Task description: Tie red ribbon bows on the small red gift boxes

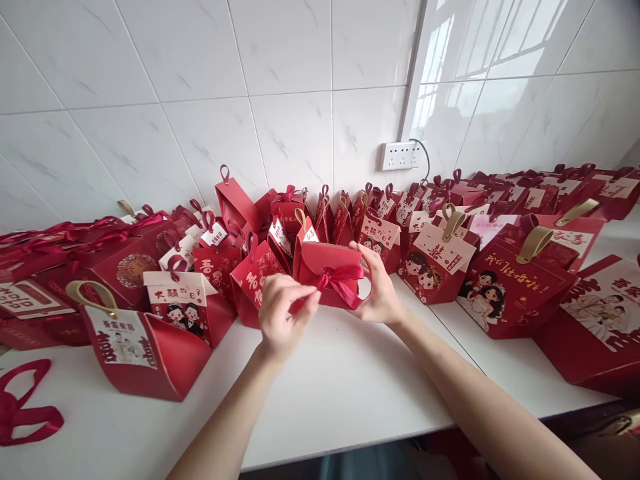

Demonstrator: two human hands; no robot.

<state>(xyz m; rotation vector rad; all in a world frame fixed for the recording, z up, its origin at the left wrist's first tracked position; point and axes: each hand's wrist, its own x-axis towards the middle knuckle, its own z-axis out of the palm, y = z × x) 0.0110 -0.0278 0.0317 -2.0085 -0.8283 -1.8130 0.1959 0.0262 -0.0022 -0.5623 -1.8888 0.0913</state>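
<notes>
A small red gift box (320, 257) with a curved flap is in front of me, just above the white table. Across its front is a shiny crimson ribbon bow (340, 281). My right hand (376, 283) grips the box's right side, thumb near the top edge. At the left end of the bow, my left hand (287, 310) has its thumb and index finger pinched on the ribbon, the other fingers curled. Directly left of the held box stands another red box with pale lettering (256, 273), partly hidden by my left hand.
Red gift boxes with loop handles crowd both sides, such as a tilted box (150, 353) at left and a dark red one (515, 287) at right. Loose ribbon (30, 413) lies on the white table (350, 393). A power strip (400, 156) is mounted on the tiled wall.
</notes>
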